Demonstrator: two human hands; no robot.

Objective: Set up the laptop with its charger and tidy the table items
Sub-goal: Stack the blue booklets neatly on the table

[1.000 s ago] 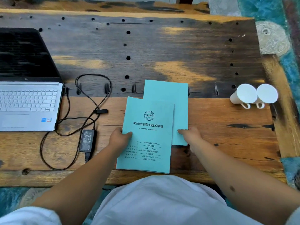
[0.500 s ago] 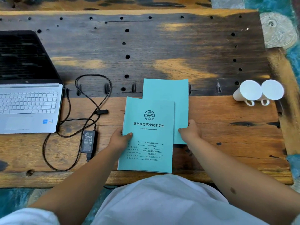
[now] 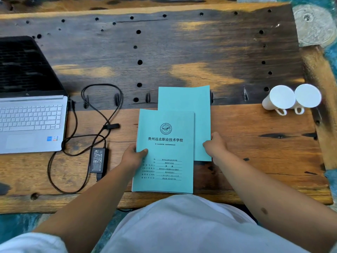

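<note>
Here, left hand (image 3: 131, 156) fingers gripping front booklet (image 3: 165, 152) edge, right hand (image 3: 215, 146) fingers pinching rear booklet (image 3: 184, 99)

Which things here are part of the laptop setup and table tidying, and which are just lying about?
In the job: laptop, charger, printed booklet in left hand, plain booklet in right hand, two white mugs.
Lying about: nothing on the wooden table.

Two teal booklets held at the table's near edge

The front booklet (image 3: 165, 152) is gripped by the left hand (image 3: 132, 157); the rear booklet (image 3: 189, 101) is pinched by the right hand (image 3: 215, 146). A laptop (image 3: 31, 121) and charger (image 3: 98, 160) are seen at left, two white mugs (image 3: 291, 98) at right.
</note>
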